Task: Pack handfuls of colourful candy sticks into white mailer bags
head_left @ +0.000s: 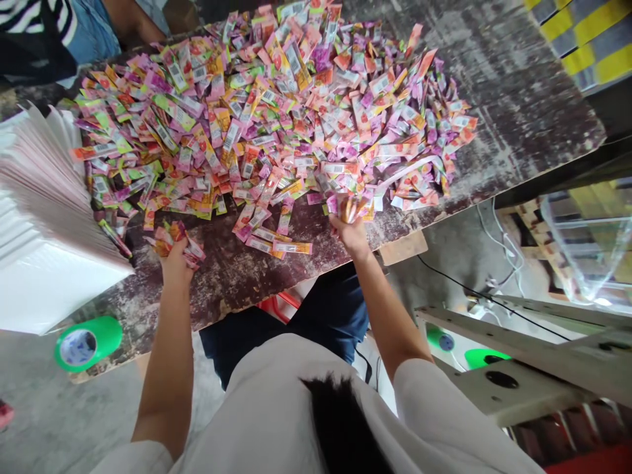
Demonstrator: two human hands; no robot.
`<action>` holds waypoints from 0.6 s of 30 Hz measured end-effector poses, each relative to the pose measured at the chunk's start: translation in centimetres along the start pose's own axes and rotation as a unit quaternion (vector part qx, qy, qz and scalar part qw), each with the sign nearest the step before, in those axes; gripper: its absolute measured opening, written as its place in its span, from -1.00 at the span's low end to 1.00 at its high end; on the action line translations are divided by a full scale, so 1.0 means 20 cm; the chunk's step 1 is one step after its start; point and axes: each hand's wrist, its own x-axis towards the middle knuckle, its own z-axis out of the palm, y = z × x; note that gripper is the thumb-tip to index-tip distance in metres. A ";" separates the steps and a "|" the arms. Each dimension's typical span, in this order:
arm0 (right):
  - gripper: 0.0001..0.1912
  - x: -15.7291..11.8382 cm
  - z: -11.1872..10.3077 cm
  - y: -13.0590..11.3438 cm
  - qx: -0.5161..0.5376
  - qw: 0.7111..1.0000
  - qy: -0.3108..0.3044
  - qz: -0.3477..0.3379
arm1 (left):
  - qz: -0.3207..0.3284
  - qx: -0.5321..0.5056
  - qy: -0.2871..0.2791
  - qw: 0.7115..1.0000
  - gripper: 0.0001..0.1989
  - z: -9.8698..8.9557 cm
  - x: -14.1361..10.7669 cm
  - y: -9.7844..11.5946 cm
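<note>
A broad heap of small, colourful stick-shaped wrapped packets (257, 125) covers much of the worn dark table. My left hand (176, 260) is closed around a bunch of packets (195, 250) near the front edge, at the left. My right hand (351, 232) reaches the heap's near side, with its fingers closed on packets (349, 209), some orange and pink. Between my hands a few loose packets (279, 243) lie on the bare wood. How many packets each hand holds is hidden by the fingers.
A thick stack of white sheets or bags (54, 263) stands at the table's left end, beside a green tape roll (89, 343). Another person (93, 33) is across the table, at upper left. A beige metal frame (538, 375) stands at right.
</note>
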 end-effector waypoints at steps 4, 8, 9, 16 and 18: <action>-0.43 0.00 0.25 -0.15 -0.087 0.995 -0.041 0.031 | 0.090 0.094 -0.036 0.991 -0.61 0.26 -0.01 0.02; -0.34 0.03 0.48 -0.32 -0.286 0.957 -0.014 0.043 | 0.164 0.369 -0.051 0.913 -0.58 0.47 0.01 0.03; -0.36 0.04 0.50 -0.33 -0.322 0.946 -0.023 0.037 | 0.170 0.432 -0.055 0.884 -0.59 0.46 0.01 0.03; -0.54 0.02 0.34 -0.17 -0.384 0.917 -0.106 -0.030 | 0.252 0.521 -0.116 0.807 -0.57 0.26 -0.03 -0.03; -0.55 0.02 0.33 -0.16 -0.387 0.916 -0.099 -0.028 | 0.255 0.526 -0.091 0.806 -0.59 0.30 -0.01 -0.02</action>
